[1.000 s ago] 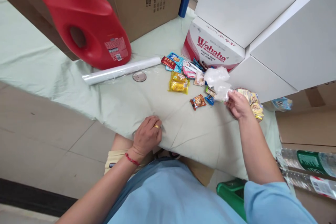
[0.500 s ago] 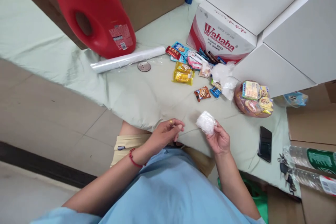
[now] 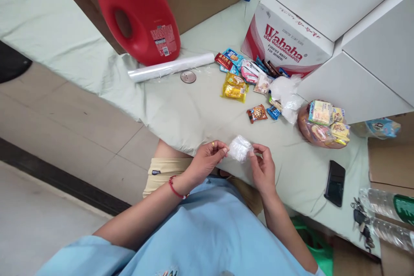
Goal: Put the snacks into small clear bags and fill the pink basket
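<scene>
A crumpled bundle of clear plastic film (image 3: 239,148) is held up between my two hands, just over the near edge of the cloth-covered table (image 3: 181,116). My left hand (image 3: 210,155) pinches its left edge between thumb and fingertips. On the other side, my right hand (image 3: 263,166) grips the bundle's right edge with thumb and fingers. Whether anything is wrapped inside the bundle cannot be made out. Beyond it lie a brown cookie packet (image 3: 257,113), a blue packet (image 3: 273,112) and a yellow snack packet (image 3: 234,87). A white crumpled plastic bag (image 3: 286,95) rests beside them.
A roll of plastic film (image 3: 171,67), a round metal disc (image 3: 188,76) and a red jug (image 3: 139,21) stand at back left. A Wahaha carton (image 3: 284,39) is behind the snacks. Rightward are a snack bowl (image 3: 305,127), a phone (image 3: 335,183), keys (image 3: 362,220) and bottles (image 3: 377,202).
My right hand has brought the film bundle leftward to my left hand. The left fingers, empty before, now pinch its edge. The view has shifted slightly.
</scene>
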Available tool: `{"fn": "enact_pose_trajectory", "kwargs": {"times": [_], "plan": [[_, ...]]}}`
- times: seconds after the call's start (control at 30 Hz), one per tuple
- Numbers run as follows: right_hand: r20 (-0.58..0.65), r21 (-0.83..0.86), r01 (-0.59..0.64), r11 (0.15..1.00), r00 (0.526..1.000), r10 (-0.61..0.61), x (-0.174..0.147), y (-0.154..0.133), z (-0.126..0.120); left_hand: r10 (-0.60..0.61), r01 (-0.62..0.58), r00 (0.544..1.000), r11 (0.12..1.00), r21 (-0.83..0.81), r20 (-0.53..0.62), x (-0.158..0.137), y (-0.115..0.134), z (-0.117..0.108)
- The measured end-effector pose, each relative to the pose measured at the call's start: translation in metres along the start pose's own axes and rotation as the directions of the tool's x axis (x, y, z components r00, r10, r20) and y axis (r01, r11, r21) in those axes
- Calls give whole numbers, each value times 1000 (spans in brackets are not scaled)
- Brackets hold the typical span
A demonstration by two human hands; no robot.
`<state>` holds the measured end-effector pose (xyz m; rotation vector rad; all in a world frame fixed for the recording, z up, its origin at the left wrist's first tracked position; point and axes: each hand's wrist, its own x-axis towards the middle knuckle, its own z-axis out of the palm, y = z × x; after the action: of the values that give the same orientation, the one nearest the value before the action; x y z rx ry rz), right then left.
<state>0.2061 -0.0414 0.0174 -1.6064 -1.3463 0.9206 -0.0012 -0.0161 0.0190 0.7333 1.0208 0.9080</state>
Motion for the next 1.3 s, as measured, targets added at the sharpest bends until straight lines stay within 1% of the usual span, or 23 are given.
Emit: {"fn": "enact_pose_trajectory", "kwargs": {"times": [0.1, 0.17, 0.23, 0.3, 0.37, 0.43, 0.47, 0.5, 0.53, 0.6, 0.67, 0.73, 0.8, 0.83, 0.9, 0.97, 1.03, 1.1, 1.13, 1.17, 1.23, 1.27, 1.3], "plan": [[96, -86, 110, 990, 990, -102, -2, -9, -1, 13, -15, 998, 999, 34, 65, 0, 0, 6], [136, -153, 158, 976, 981, -137, -1, -8, 5, 4, -6, 996, 1000, 21, 94, 1, 0, 9], [136, -211, 144, 967, 984, -116, 0, -3, 11, -23, 25, 996, 1000, -13, 90, 0, -1, 8], [144, -218, 81, 973, 988, -50, 2, 4, 14, -59, 61, 997, 997, -43, 46, -2, -1, 5], [138, -173, 15, 985, 990, 9, 4, 9, 15, -71, 68, 996, 997, -48, -52, -4, -2, 0], [110, -74, -46, 996, 992, 54, 5, 10, 13, -65, 61, 986, 998, -31, -157, -6, -3, -3], [94, -13, -76, 997, 993, 77, 5, 9, 11, -66, 63, 980, 998, -21, -185, -7, -3, -4], [77, 45, -102, 994, 992, 98, 6, 8, 9, -74, 73, 979, 997, -14, -191, -8, -2, -5], [65, 91, -119, 989, 991, 113, 6, 6, 8, -91, 91, 981, 996, -11, -169, -9, -2, -5], [39, 134, -119, 984, 993, 115, 5, 4, 5, -129, 130, 989, 992, -1, -71, -10, 0, -4], [15, 127, -93, 988, 996, 92, 3, 4, 3, -158, 157, 986, 987, 17, 45, -10, 1, -2], [14, 105, -72, 992, 997, 71, 1, 6, 1, -175, 172, 977, 984, 33, 121, -9, 2, -1], [38, 74, -53, 996, 998, 50, -1, 7, -1, -175, 172, 974, 985, 34, 142, -8, 2, 0], [45, 41, -24, 999, 999, 22, -2, 7, -2, -170, 167, 975, 985, 30, 141, -7, 2, 1], [21, -63, 80, 995, 997, -79, -5, 3, -4, -159, 157, 978, 987, 25, 134, -7, 2, 2], [5, -162, 206, 965, 978, -208, -7, -4, -6, -149, 144, 980, 989, 43, 133, -7, 3, 3], [71, -187, 300, 936, 954, -292, -8, -12, -5, -132, 121, 982, 989, 83, 137, -8, 4, 5], [179, -138, 333, 933, 935, -307, -8, -17, -2, -115, 97, 982, 988, 121, 151, -9, 4, 7], [212, -99, 312, 945, 934, -287, -8, -19, 1, -108, 88, 981, 988, 131, 159, -9, 3, 8], [219, -51, 259, 965, 945, -242, -7, -18, 3, -103, 82, 982, 988, 134, 161, -9, 3, 8], [181, 86, 71, 994, 980, -85, -3, -15, 6, -94, 76, 985, 989, 129, 142, -9, 2, 6], [148, 169, -34, 985, 989, 9, -1, -13, 6, -90, 75, 989, 990, 122, 120, -9, 2, 4], [111, 254, -123, 959, 989, 98, 2, -10, 5, -86, 76, 992, 991, 112, 89, -8, 3, 1]]}}
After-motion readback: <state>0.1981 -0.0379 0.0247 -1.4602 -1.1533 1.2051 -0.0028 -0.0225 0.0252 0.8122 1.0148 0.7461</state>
